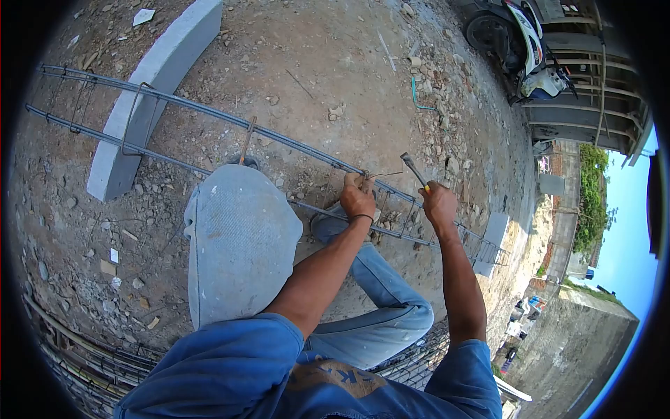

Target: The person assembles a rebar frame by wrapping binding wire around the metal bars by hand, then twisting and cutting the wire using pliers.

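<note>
A gap lies above the bars (300, 147) between the left hand (358, 198) and the tool (417, 172) in the right hand (440, 204), though a thin wire (388, 174) juts into it. Further left, the bent knee (244, 227) blocks the near side.

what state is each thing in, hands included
Pale blocks: lying on the ground
Steel cage: resting across the blocks
Left hand: at the cage, grip unclear
Thin wire: loose end sticking out
Tool: held
Right hand: closed around the tool
Motorbike: standing, no rider visible
</note>
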Motion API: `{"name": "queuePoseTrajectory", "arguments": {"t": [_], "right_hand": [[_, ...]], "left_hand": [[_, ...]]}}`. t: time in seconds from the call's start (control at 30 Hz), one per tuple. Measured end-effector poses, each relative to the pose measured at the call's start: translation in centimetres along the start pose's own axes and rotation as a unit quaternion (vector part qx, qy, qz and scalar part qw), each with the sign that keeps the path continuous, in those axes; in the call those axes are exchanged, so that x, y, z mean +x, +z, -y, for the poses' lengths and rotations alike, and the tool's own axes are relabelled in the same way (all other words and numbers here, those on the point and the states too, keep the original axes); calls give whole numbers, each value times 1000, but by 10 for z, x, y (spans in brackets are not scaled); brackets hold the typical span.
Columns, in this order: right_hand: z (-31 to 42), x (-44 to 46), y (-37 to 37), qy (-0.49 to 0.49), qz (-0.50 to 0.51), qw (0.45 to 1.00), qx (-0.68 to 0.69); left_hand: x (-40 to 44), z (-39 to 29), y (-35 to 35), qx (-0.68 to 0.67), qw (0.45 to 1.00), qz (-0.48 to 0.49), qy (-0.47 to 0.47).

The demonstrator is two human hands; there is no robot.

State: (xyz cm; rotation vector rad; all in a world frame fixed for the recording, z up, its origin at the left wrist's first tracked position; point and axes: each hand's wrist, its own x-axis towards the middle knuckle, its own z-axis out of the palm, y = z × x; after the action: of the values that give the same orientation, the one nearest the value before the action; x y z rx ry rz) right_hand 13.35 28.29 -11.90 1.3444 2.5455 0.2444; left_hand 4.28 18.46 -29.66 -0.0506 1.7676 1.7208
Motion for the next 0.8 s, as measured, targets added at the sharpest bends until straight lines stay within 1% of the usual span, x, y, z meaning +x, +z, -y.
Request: {"name": "queuePoseTrajectory", "arguments": {"t": [0.03, 0.07, 0.13, 0.17, 0.23, 0.27, 0.33, 0.4, 0.47, 0.53, 0.67, 0.73, 0.8], "right_hand": [[7, 5, -6, -18, 48, 998, -28], [12, 11, -9, -19, 50, 998, -29], [18, 25, -12, -67, 82, 988, -108], [18, 32, -10, -71, 83, 988, -110], [19, 44, -6, -132, 61, 971, -191], [23, 48, -8, -136, 62, 970, -194], [31, 52, -11, -178, -13, 952, -248], [40, 55, -16, -186, 0, 948, -258], [45, 57, -20, -193, 11, 944, -267], [49, 59, -23, -235, -14, 932, -275], [49, 62, -25, -249, -12, 934, -257], [47, 59, -23, -261, -44, 924, -274], [47, 57, -19, -258, -56, 927, -268]], "left_hand": [[1, -5, -3, 2, 999, 9, -40], [3, -15, -7, 3, 997, 17, -79], [-1, -35, -17, 4, 998, 15, -68], [-1, -38, -19, 5, 998, 14, -54], [-1, -32, -15, 11, 999, 7, -46], [-1, -31, -14, 19, 999, 4, -36], [-3, -30, -12, 35, 999, -5, -33], [-3, -38, -15, 51, 998, -11, -28], [-4, -43, -17, 61, 997, 6, -49], [-2, -43, -17, 54, 997, 8, -59], [-2, -45, -17, 39, 997, 9, -69], [-4, -47, -19, 41, 997, 3, -66], [-3, -50, -19, 43, 997, -3, -62]]}}
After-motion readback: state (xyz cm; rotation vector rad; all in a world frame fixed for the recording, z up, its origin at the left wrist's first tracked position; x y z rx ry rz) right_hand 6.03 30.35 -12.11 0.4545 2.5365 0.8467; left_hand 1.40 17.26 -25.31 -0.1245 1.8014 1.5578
